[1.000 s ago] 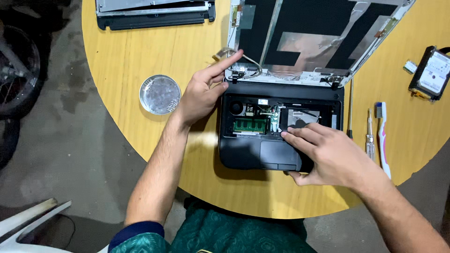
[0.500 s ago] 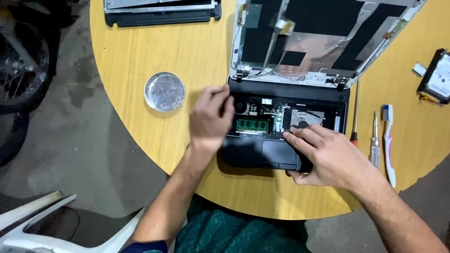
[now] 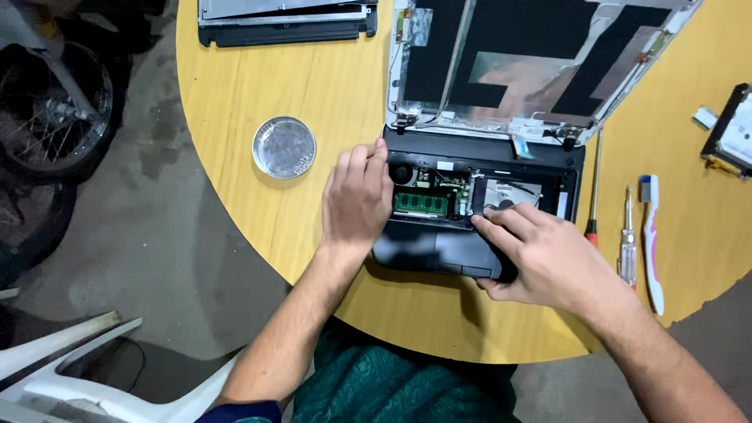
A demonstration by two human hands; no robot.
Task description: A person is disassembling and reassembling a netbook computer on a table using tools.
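Note:
A small black laptop [image 3: 439, 249] lies opened up on the round wooden table [image 3: 313, 102], keyboard removed, green memory board [image 3: 421, 204] and metal parts exposed. Its bare screen lid [image 3: 533, 66] leans back behind. My left hand [image 3: 356, 200] rests palm down on the base's left edge, fingers curled against the casing beside the fan. My right hand [image 3: 540, 254] holds the front right corner of the base, fingertips reaching toward the drive bay [image 3: 513, 194].
A round metal dish [image 3: 284, 146] sits left of the laptop. Two screwdrivers [image 3: 594, 188] and a pink-white toothbrush [image 3: 651, 243] lie to the right, a hard drive [image 3: 732, 133] further right. Another laptop part [image 3: 286, 22] lies at the back. A white plastic chair [image 3: 70, 368] and a wheel [image 3: 55, 113] stand off the table.
My left hand drew back from pointing at the hinge area and settled on the left edge of the base. The right hand stayed at the front right corner.

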